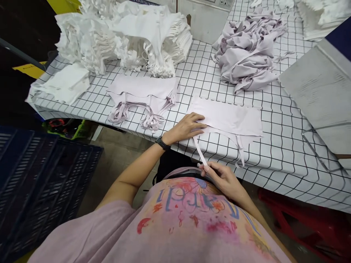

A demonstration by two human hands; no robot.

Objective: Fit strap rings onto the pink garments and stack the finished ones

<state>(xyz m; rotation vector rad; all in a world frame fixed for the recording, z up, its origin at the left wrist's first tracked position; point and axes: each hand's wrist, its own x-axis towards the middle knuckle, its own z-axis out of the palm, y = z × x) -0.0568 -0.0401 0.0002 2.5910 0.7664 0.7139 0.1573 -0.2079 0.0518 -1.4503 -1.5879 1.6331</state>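
Note:
A pale lilac strappy top (227, 115) lies flat on the checked cloth, its straps toward me. My left hand (190, 127) rests flat on its left end, fingers stretched out over the fabric. Below the table edge, my right hand (221, 177) pinches the end of the left strap (200, 151) and holds it taut toward my body. The other strap (240, 149) hangs loosely near the table edge. Left of my left hand lies a neat stack of lilac tops (145, 89) with looped straps.
Tall piles of white garments (153, 29) stand at the back left, with a smaller white stack (68, 82) beside them. A crumpled lilac heap (249, 51) lies at the back right. A cardboard box (320, 91) borders the right side. Blue crates (41, 175) stand at lower left.

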